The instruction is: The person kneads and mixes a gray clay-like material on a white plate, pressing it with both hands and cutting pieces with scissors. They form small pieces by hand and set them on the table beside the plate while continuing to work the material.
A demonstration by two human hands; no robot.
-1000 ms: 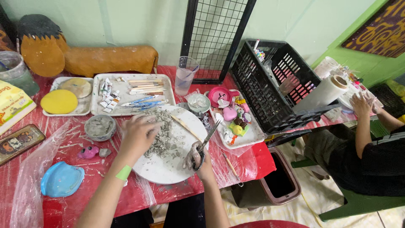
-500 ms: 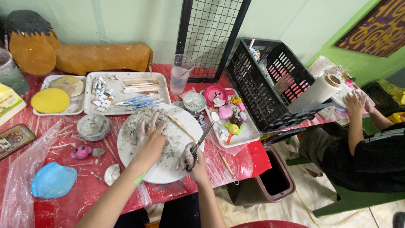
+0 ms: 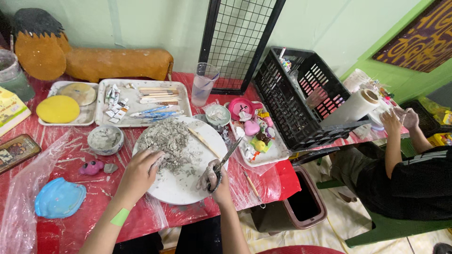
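A: On the plate (image 3: 186, 186), centre table, the left hand (image 3: 140, 170) has its fingers curled into the grey clay (image 3: 167, 141), touching the heap at its seven o'clock edge.

B: And the right hand (image 3: 215, 180), at the plate's four o'clock rim, is clamped through the handles of the scissors (image 3: 222, 162), blades pointing up toward one o'clock over the plate.

A: A wooden stick (image 3: 203, 142) lies across the plate, just right of the clay.

B: At nine o'clock from the plate, a small bowl (image 3: 105, 139) of grey stuff; below it a pink figure (image 3: 91, 167).

A: At twelve o'clock, a tray (image 3: 141, 104) of tools and a cup (image 3: 204, 84).

B: Far off at three o'clock, another person's hands (image 3: 400, 118) work close together beside a paper roll (image 3: 352, 109).
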